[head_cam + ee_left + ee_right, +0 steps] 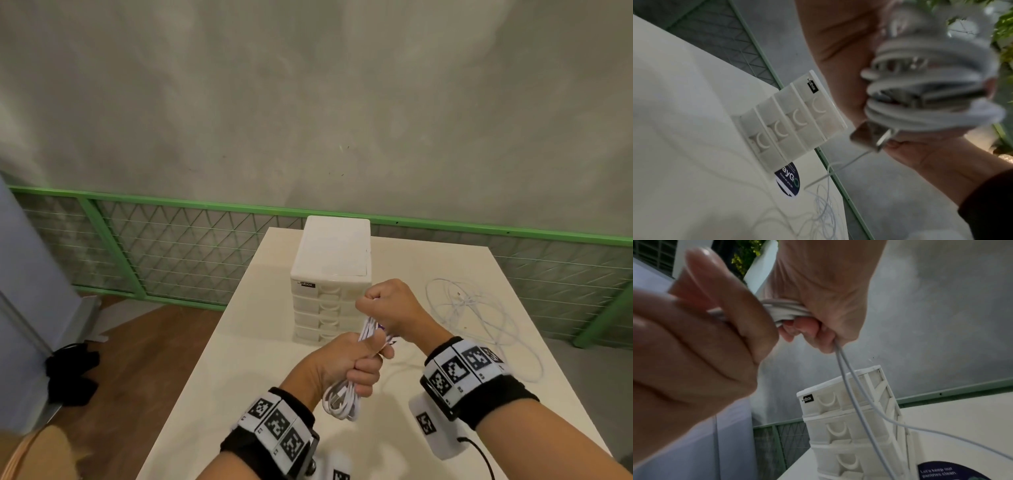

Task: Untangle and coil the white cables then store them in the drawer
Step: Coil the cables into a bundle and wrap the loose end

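Observation:
My left hand grips a coiled bundle of white cable above the table's middle; loops and a USB plug stick out below the fist. My right hand, just above it, is a fist round the bundle's upper end. In the right wrist view the strands run between the two hands, and two loose strands hang from the right fist towards the table. The white drawer unit stands behind the hands, all its drawers closed. A second white cable lies tangled on the table at right.
The white table ends at its left edge over a wooden floor. A green mesh fence and a grey wall stand behind it. A round dark sticker lies on the tabletop beside the drawer unit.

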Available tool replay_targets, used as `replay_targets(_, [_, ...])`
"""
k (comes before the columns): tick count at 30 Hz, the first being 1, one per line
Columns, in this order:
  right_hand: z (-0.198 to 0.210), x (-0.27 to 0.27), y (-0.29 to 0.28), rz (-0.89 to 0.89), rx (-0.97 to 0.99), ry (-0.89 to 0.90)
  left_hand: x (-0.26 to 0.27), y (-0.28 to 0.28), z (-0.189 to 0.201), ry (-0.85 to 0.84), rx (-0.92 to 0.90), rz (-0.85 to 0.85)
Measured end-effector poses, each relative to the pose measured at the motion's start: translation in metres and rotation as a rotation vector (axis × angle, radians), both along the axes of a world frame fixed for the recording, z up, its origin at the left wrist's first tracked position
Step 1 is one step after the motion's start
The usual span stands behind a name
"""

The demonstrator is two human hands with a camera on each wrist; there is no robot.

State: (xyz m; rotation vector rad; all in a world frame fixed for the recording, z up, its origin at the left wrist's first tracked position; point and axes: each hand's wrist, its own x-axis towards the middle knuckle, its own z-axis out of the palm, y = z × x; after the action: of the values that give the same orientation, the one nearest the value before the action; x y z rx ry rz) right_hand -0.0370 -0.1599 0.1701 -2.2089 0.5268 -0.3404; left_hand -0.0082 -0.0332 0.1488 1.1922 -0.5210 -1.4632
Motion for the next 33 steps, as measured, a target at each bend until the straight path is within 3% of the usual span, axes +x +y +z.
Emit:
replay_targets(2, [-0.001, -0.001, -0.002, 0.016, 0.089, -0.009, -0.001, -0.002, 0.001, 0.043, -0.003, 0.013])
replay_targets(7, [0.005, -0.014, -0.020, 0.065, 0.267, 0.098, 0.008, 0.000, -0.001, 0.037, 0.031, 0.250])
replay_targets(10, [0.001, -0.031, -0.034, 0.074, 0.330, 0.067, 0.015, 0.007, -0.001, 0.013, 0.045, 0.323])
replay_targets(12, [-0.006, -0.037, -0.035, 0.042, 0.278, 0.024, 0.014, 0.009, -0.003, 0.006, 0.046, 0.348])
replay_targets(17, [-0.024, -0.038, -0.001, -0.146, -0.091, -0.071, 0.003, 0.003, -0.007, -0.019, 0.018, 0.423])
replay_targets(20, [-0.024, -0.035, 0.022, -0.048, -0.135, 0.103, 0.000, 0.000, -0.009, -0.076, 0.020, 0.420])
replay_targets(26, [-0.004, -0.033, 0.033, 0.129, 0.024, 0.353, -0.001, 0.003, -0.018, -0.154, 0.011, 0.421])
replay_targets(29, [-0.001, -0.035, 0.035, 0.137, 0.092, 0.442, -0.003, 0.005, -0.021, -0.155, 0.015, 0.451])
replay_targets(33, [-0.007, -0.032, 0.044, 0.120, 0.027, 0.548, 0.000, 0.007, -0.025, -0.118, 0.046, 0.459])
